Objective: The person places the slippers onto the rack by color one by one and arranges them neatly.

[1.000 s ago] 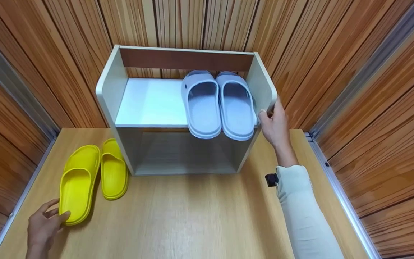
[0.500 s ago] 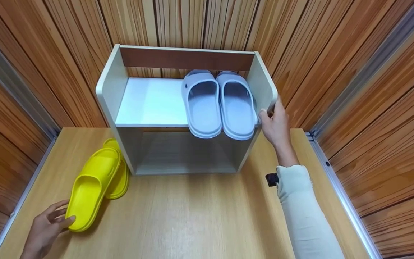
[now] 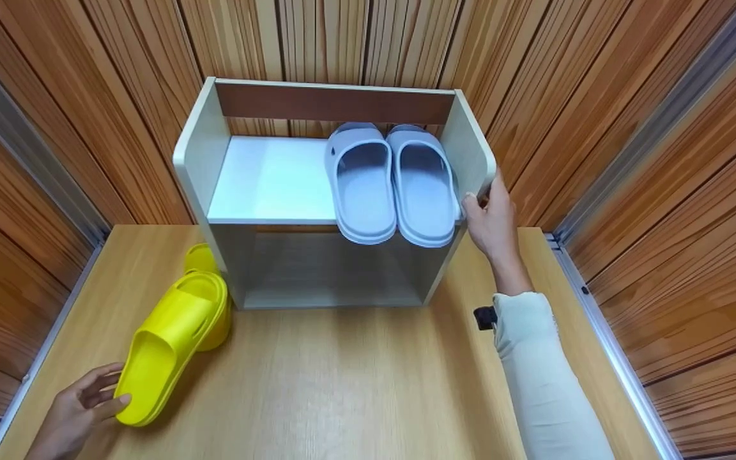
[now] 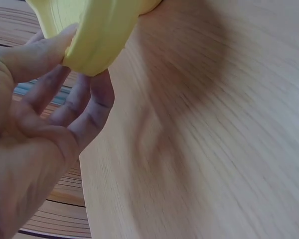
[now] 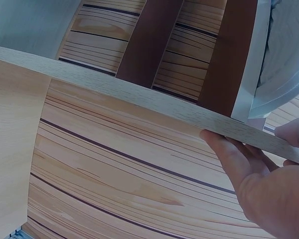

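Note:
In the head view, my left hand (image 3: 77,412) pinches a yellow slipper (image 3: 170,329) by its heel end, thumb inside and fingers beneath. The left wrist view shows that heel (image 4: 102,37) tilted and raised above the floor. A second yellow slipper (image 3: 200,257) lies behind it, partly hidden, against the left side of a small two-tier shoe rack (image 3: 199,160). My right hand (image 3: 494,223) grips the front edge of the rack's right side panel. In the right wrist view, the right hand's (image 5: 269,184) thumb and fingers lie on opposite sides of that panel (image 5: 139,92).
Two light grey-blue slippers (image 3: 365,191) stand side by side on the right half of the rack's upper shelf (image 3: 272,179). Wood-plank walls (image 3: 317,38) rise behind and on both sides. Pale wooden floor (image 3: 317,383) extends in front of the rack.
The held yellow slipper has been drawn toward me, and its toe has swung right and tipped up, so it covers much of the other yellow slipper. The right hand stays on the rack.

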The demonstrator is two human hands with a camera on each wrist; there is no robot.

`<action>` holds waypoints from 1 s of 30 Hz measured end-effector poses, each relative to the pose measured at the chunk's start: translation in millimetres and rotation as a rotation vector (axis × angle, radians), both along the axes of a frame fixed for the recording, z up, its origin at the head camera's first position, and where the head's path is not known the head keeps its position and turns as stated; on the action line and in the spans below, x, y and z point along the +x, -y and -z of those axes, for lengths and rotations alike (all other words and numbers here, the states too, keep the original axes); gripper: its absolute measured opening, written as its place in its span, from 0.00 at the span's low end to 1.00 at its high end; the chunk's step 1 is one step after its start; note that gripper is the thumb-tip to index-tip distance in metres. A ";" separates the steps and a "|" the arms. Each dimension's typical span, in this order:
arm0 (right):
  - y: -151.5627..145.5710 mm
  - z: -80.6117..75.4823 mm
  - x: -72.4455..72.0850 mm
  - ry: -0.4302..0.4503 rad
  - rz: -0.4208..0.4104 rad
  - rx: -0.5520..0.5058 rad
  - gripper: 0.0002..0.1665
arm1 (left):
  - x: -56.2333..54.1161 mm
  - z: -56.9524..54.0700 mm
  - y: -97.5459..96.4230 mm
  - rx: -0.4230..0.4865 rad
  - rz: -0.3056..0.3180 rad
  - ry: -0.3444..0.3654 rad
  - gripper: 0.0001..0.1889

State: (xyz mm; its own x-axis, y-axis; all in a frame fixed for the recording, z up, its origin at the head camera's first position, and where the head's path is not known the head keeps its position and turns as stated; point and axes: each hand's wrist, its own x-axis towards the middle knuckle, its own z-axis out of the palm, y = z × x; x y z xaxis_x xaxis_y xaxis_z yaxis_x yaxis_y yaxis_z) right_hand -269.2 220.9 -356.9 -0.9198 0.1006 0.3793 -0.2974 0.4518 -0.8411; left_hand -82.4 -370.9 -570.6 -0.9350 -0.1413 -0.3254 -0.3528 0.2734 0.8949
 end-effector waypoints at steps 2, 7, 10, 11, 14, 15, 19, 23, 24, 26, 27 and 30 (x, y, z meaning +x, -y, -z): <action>0.0 0.2 -0.1 -0.004 -0.003 -0.001 0.36 | 0.6 0.0 -1.3 -0.004 0.014 0.003 0.36; -0.1 0.0 0.2 0.003 0.000 0.005 0.36 | -1.7 -0.5 -8.7 -0.005 0.039 -0.041 0.36; -0.6 0.4 -0.2 0.011 0.007 0.009 0.36 | -5.0 -2.0 -13.5 -0.010 0.050 -0.069 0.35; -0.5 0.4 -0.2 0.015 0.009 0.010 0.35 | -6.0 -2.9 -14.9 -0.012 0.056 -0.072 0.35; 0.0 0.2 -0.1 0.020 0.006 0.009 0.35 | -8.9 -5.0 -19.1 -0.015 0.067 -0.066 0.36; 0.2 0.3 0.0 0.021 0.006 0.011 0.35 | -10.0 -5.7 -20.5 -0.013 0.070 -0.064 0.36; 0.2 0.0 0.4 0.031 0.011 0.016 0.35 | -15.4 -8.8 -26.5 -0.005 0.090 -0.072 0.36; 0.4 0.4 0.2 0.038 0.015 0.024 0.36 | -20.1 -10.8 -32.8 0.021 0.097 -0.082 0.35; 0.3 0.5 0.1 0.038 0.014 0.026 0.36 | -21.0 -10.9 -34.4 0.028 0.097 -0.077 0.36; 0.3 0.8 -0.1 0.025 0.012 0.026 0.36 | -22.8 -11.2 -37.9 0.031 0.103 -0.074 0.35; 0.0 1.1 -0.4 0.018 0.009 0.024 0.36 | -23.7 -11.3 -39.9 0.030 0.106 -0.071 0.35; -1.4 1.5 -0.7 -0.003 0.002 0.017 0.35 | -27.5 -12.2 -47.0 0.025 0.111 -0.071 0.35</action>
State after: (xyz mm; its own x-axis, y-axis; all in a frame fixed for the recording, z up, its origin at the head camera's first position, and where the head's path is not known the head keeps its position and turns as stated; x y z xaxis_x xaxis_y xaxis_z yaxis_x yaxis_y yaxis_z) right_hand -270.0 222.3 -358.4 -0.9184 0.0958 0.3839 -0.2994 0.4664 -0.8324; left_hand -109.9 -323.9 -558.4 -0.9651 -0.0286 -0.2602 -0.2574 0.2849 0.9233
